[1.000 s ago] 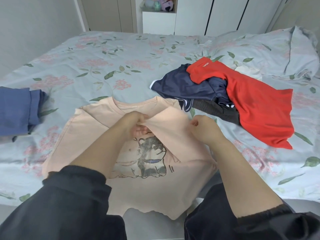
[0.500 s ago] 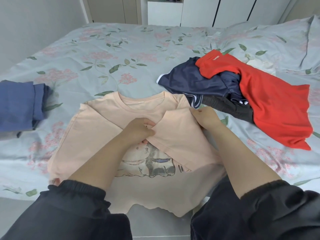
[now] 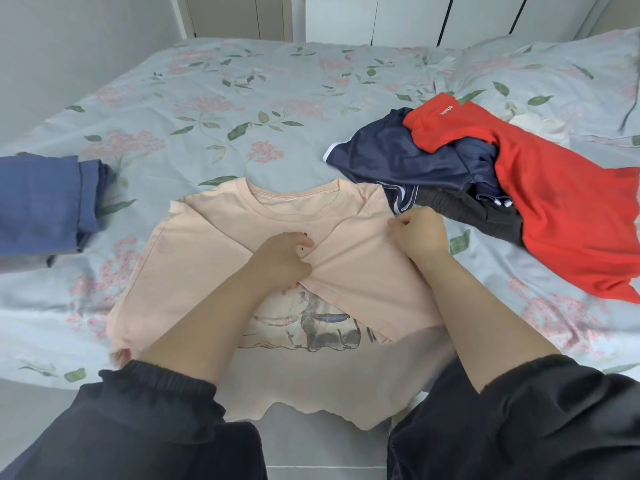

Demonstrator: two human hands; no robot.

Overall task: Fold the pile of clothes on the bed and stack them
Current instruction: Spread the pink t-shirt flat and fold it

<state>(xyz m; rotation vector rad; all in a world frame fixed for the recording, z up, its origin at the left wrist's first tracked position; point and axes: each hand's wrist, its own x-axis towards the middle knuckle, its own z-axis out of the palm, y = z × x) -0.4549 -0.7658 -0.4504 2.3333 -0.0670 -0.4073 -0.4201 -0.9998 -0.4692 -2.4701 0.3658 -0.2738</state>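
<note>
Peach T-shirt [image 3: 194, 258], print up, on the floral bed [image 3: 242, 98]. The left hand [image 3: 282, 258] pinches the infolded sleeve's edge at mid-chest; the right hand [image 3: 420, 233] pinches the shoulder fold. Just beyond the right hand lie three unfolded garments: navy garment [image 3: 408, 161], black garment [image 3: 474, 216] and red garment [image 3: 561, 216], whose white lettering is too small to read. Well left of the left hand lies one folded blue garment [image 3: 38, 206].

Red garment [image 3: 561, 209]: small white lettering [image 3: 446, 110] near the top edge, too blurred to read.
Peach T-shirt [image 3: 207, 244]: printed picture, no readable words.
</note>
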